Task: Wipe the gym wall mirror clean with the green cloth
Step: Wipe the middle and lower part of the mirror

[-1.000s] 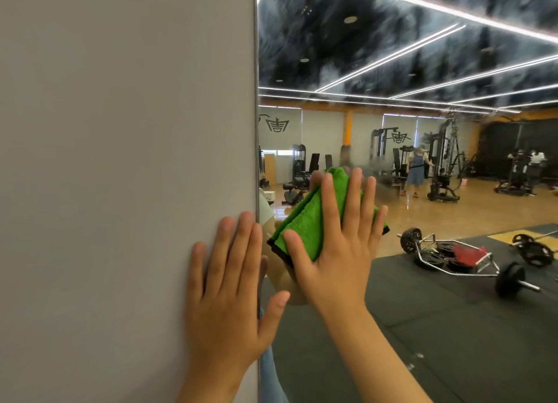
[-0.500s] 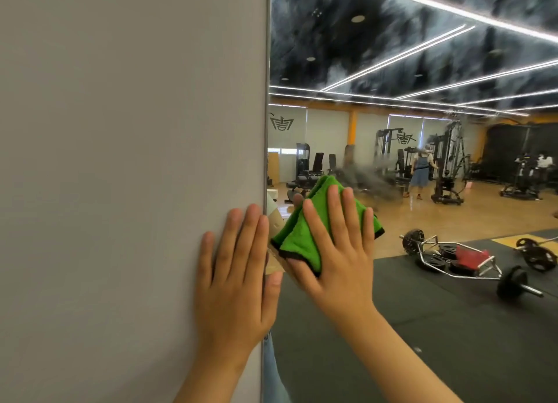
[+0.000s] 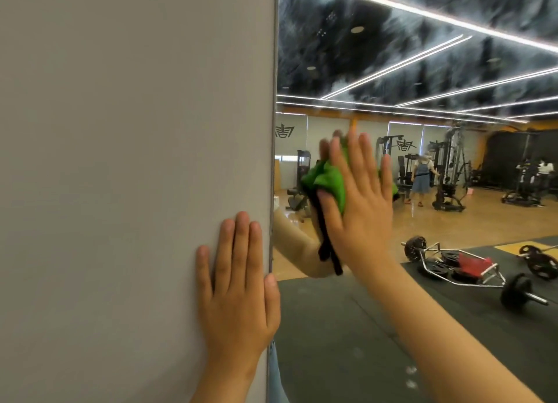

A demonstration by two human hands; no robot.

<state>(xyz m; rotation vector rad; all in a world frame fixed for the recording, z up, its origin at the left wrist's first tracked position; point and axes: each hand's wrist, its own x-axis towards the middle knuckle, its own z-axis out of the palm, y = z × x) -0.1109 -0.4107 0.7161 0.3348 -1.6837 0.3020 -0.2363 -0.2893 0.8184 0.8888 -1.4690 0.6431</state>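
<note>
Right hand (image 3: 359, 209): we see it flat, fingers straight, pressing the green cloth (image 3: 327, 182) against the mirror (image 3: 422, 327).
Green cloth: bunched under that palm, near the mirror's left edge.
Left hand (image 3: 238, 297): flat, holding nothing, resting on the grey wall (image 3: 120, 161).

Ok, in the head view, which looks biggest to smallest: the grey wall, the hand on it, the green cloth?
1. grey wall, by far
2. left hand
3. green cloth, mostly hidden by the right hand, so unsure
</note>
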